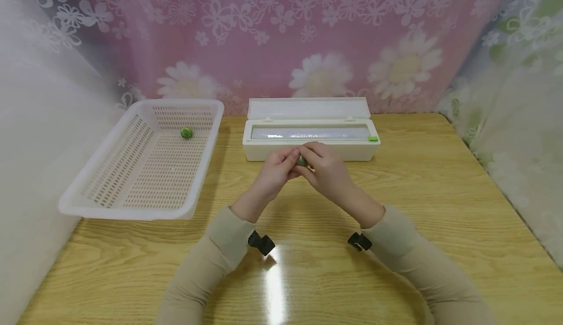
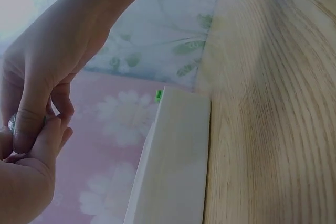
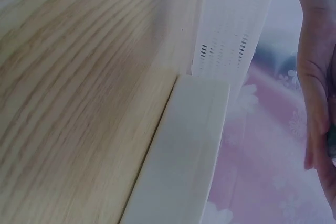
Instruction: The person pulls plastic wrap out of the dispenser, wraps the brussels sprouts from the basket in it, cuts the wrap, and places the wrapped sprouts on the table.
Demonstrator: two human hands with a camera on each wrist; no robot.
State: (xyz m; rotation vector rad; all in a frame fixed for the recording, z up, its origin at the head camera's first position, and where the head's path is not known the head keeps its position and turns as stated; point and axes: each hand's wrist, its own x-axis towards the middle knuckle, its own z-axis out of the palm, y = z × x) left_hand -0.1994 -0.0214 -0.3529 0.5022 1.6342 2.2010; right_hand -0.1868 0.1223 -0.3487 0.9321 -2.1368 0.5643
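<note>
Both hands meet in front of the white box, gripping a small round green item (image 1: 301,161) between their fingertips. My left hand (image 1: 276,169) holds it from the left, and my right hand (image 1: 324,169) pinches it from the right. Fingers cover most of the item; a shiny sliver of it (image 2: 11,123) shows in the left wrist view. Just beyond the hands stands the long white wrap dispenser (image 1: 310,151), its lid (image 1: 309,108) raised. A roll of clear plastic film (image 1: 308,133) lies inside, and a green slider (image 1: 373,139) sits at its right end.
A white slotted plastic basket (image 1: 127,213) stands on the left of the wooden table (image 1: 440,207). Near its back wall lies a small round green item with pale markings (image 1: 186,132). A pink flowered curtain (image 1: 264,36) hangs behind the table.
</note>
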